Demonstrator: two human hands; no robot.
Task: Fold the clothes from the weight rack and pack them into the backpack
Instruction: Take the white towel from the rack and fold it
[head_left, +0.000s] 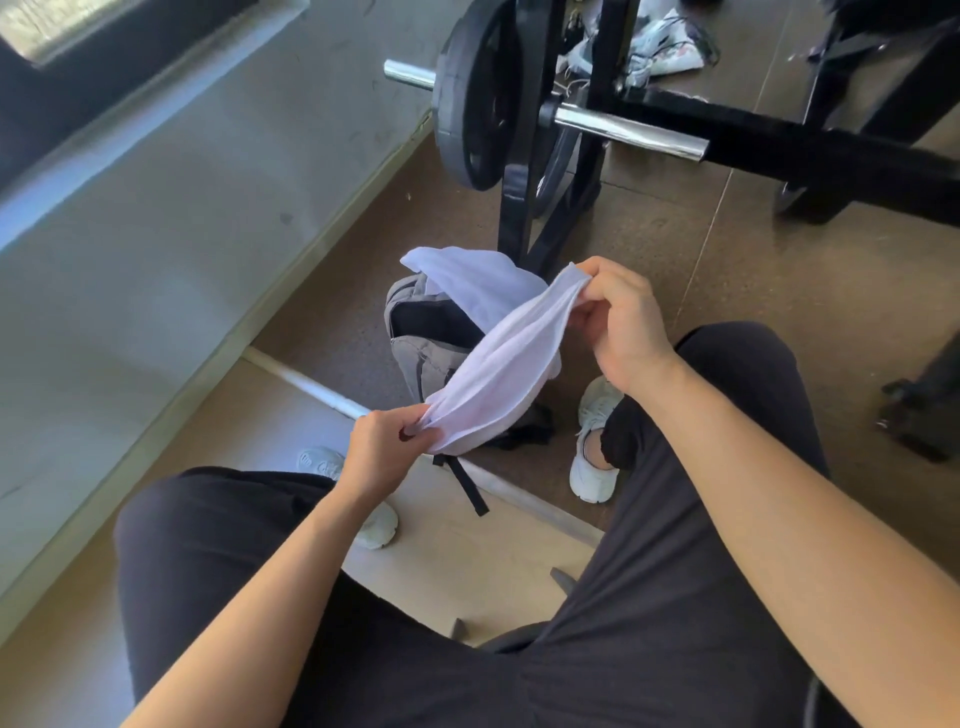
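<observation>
Both hands on white cloth, over bkpk

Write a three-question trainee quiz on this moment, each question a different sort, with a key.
1. True or false: the left hand and the right hand both grip the thin white fabric garment.
2. The grey fabric backpack is: A zipped shut; B open on the floor; C on the lap.
3. What drapes over the backpack's open top?
Key: 1 true; 2 B; 3 a second white cloth.
</observation>
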